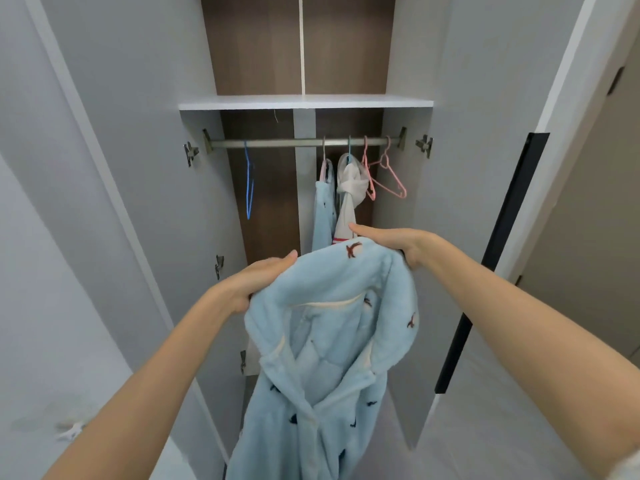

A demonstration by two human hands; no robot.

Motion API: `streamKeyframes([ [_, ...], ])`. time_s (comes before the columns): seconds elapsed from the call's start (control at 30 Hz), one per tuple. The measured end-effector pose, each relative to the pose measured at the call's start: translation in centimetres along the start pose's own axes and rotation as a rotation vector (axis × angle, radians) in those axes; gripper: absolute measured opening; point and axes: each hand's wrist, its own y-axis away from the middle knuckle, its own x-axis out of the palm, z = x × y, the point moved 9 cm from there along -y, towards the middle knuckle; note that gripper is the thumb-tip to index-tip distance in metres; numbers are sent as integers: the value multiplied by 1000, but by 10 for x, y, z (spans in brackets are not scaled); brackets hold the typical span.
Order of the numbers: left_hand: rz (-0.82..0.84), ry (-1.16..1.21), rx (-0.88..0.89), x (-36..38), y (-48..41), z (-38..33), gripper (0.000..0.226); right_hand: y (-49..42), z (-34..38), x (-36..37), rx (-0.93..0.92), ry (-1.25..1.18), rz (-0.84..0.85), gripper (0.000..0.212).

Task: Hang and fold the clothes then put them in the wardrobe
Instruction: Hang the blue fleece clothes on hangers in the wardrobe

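**Grey wardrobe (201,202) open, blue robe (329,341) held before it**

The fleece looked soft, bulky and fairly heavy, apt to sag. The left grip (256,282) and right grip (391,244) each curled round a shoulder beside the collar, the sound place to hold.

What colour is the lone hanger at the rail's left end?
Blue hanger, shown in the head view.
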Motion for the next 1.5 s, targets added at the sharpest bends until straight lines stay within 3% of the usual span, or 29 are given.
streamKeyframes([
  [0.07, -49, -126, 229, -6, -5, -23, 47, -14, 5, -9, 1, -49, 6, 65],
  [0.13, -21, -363, 417, -3, -8, -41, 66, -30, 10, -16, 14, -93, 6, 62],
  [0.2, -61, -757, 519, -2, -20, -51, 82, -50, 21, -26, 1, -83, -7, 67],
  [0.27, -217, -1014, 515, -15, -36, -61, 86, -69, 32, -37, -1, -45, -24, 74],
  [0.33, -362, -1085, 517, -30, -50, -76, 73, -87, 48, -51, -23, -9, -66, 79],
  [0.47, -457, -1199, 378, -55, -90, -87, 29, -120, 82, -83, -132, 107, -196, 89],
  [0.57, -490, -1065, 267, -66, -121, -92, 30, -147, 102, -100, -234, 283, -262, 81],
  [0.67, -494, -796, 270, -76, -146, -95, 30, -176, 116, -106, -363, 341, -250, 45],
  [0.73, -498, -677, 275, -84, -161, -94, 28, -193, 126, -106, -416, 359, -242, 51],
  [0.87, -577, -527, 223, -109, -184, -88, 40, -228, 154, -90, -482, 452, -175, 33],
  [1.27, -805, -426, 76, -233, -236, -59, 45, -356, 271, -28, -644, 307, -199, 9],
  [1.5, -928, -620, 24, -304, -259, -44, 58, -457, 322, 34, -486, 364, -155, 51],
])
